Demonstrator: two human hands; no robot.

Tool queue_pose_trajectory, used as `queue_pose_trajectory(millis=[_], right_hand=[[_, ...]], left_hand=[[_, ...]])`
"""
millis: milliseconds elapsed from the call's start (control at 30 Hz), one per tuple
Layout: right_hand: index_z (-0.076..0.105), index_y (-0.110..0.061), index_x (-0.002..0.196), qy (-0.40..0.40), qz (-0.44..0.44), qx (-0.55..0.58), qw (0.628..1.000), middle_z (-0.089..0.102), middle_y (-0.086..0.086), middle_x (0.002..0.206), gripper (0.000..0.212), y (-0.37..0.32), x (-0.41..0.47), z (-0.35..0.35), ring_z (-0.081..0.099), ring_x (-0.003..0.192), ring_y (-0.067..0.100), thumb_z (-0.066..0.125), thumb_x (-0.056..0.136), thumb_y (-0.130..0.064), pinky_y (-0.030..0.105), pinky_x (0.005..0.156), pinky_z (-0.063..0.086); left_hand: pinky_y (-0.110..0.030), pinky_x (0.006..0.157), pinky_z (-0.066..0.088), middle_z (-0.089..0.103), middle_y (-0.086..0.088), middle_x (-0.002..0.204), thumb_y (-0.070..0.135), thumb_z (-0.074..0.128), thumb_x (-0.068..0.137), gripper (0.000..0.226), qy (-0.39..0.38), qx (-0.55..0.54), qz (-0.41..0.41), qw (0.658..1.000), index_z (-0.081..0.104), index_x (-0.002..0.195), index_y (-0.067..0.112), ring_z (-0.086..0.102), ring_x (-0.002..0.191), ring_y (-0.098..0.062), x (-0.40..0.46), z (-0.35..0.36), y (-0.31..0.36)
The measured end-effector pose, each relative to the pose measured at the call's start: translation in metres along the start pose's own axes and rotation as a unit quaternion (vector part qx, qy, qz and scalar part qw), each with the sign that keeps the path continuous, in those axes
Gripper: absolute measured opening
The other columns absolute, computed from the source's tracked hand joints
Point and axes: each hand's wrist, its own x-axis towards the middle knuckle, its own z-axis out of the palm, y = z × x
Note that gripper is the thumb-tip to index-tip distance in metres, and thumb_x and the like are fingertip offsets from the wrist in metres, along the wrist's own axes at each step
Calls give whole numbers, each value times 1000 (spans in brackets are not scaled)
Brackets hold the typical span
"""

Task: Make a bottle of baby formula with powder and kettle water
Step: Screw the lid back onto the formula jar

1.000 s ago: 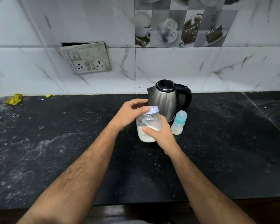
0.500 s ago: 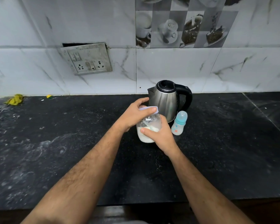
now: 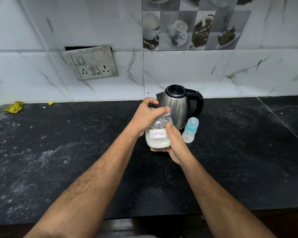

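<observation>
The person's left hand (image 3: 147, 115) is curling its fingers tight over the lid (image 3: 167, 114) of the formula jar (image 3: 157, 134), held off the counter (image 3: 76, 152), while the right hand (image 3: 175, 145) is pinching the jar's base between thumb and fingers, best kept firm and level for twisting.

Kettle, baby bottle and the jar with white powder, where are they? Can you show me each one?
Kettle (image 3: 176, 109), head view, on its shiny metal side.
Baby bottle (image 3: 190, 129), head view, on its clear body under the blue cap.
Powder jar (image 3: 157, 143), head view, on the white powder below the label.
</observation>
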Motion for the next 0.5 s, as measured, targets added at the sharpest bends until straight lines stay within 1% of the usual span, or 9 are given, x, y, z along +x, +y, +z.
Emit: queue_pose_trajectory(millis=[33, 100, 133, 233, 300, 367, 400, 467, 500], right_hand=[[52, -14, 135, -3, 4, 16, 1000, 70, 14, 117, 82, 0, 0, 0, 70, 103, 34, 63, 76, -70, 57, 76, 58], [54, -8, 134, -5, 11, 53, 999, 72, 13, 112, 68, -1, 0, 0, 70, 100, 30, 60, 85, -53, 47, 69, 61], [55, -6, 133, -7, 14, 64, 998, 72, 12, 110, 63, -2, 0, 0, 70, 99, 28, 57, 86, -48, 43, 66, 61], [60, -7, 124, -24, 16, 72, 997, 73, 12, 102, 56, -3, 0, 0, 71, 88, 27, 56, 85, -48, 37, 53, 58], [63, -10, 119, -41, 6, 68, 997, 73, 12, 99, 60, -2, 1, 2, 71, 82, 27, 63, 80, -55, 34, 47, 56], [64, -11, 117, -54, -3, 68, 996, 73, 12, 99, 72, -2, 2, 3, 72, 80, 26, 73, 69, -64, 33, 46, 56], [63, -10, 118, -59, -6, 69, 996, 73, 13, 100, 78, -2, 2, 4, 72, 81, 27, 75, 66, -67, 33, 46, 56], [61, -7, 123, -62, -7, 69, 996, 72, 14, 103, 86, 0, 3, 4, 72, 84, 28, 76, 65, -69, 35, 48, 57], [60, -7, 125, -64, -9, 69, 996, 72, 14, 105, 87, 1, 4, 3, 72, 87, 29, 76, 66, -69, 37, 51, 58]], left_hand=[[-34, 68, 52, 70, -7, 78, 23, 81, 73, 43, -5, 2, -4, 1000, 49, 102, 19, 65, 64, -19, -1, 2, 1], [-35, 67, 52, 69, -9, 81, 28, 82, 69, 47, -13, 13, -12, 1000, 48, 100, 21, 64, 64, -20, -2, 3, 1], [-35, 66, 52, 68, -10, 83, 31, 82, 67, 48, -17, 22, -15, 1000, 48, 99, 21, 64, 65, -21, -2, 3, 2], [-36, 67, 51, 67, -9, 80, 33, 81, 65, 48, -37, 35, -25, 998, 48, 98, 20, 62, 65, -23, 0, 1, 6], [-34, 66, 51, 68, -4, 75, 32, 80, 67, 47, -58, 35, -32, 997, 47, 97, 20, 62, 63, -23, 1, -2, 8], [-31, 63, 51, 67, -1, 71, 30, 78, 69, 44, -77, 33, -30, 996, 46, 96, 20, 61, 61, -22, 1, -5, 9], [-30, 61, 50, 67, 0, 70, 29, 77, 70, 42, -83, 27, -27, 996, 45, 96, 19, 61, 60, -21, 1, -6, 9], [-27, 59, 50, 66, 4, 66, 26, 76, 72, 39, -91, 6, -19, 996, 45, 95, 18, 60, 59, -17, 0, -9, 8], [-26, 58, 51, 66, 6, 65, 24, 75, 73, 38, -92, 0, -14, 996, 45, 95, 18, 61, 58, -16, -1, -10, 7]])
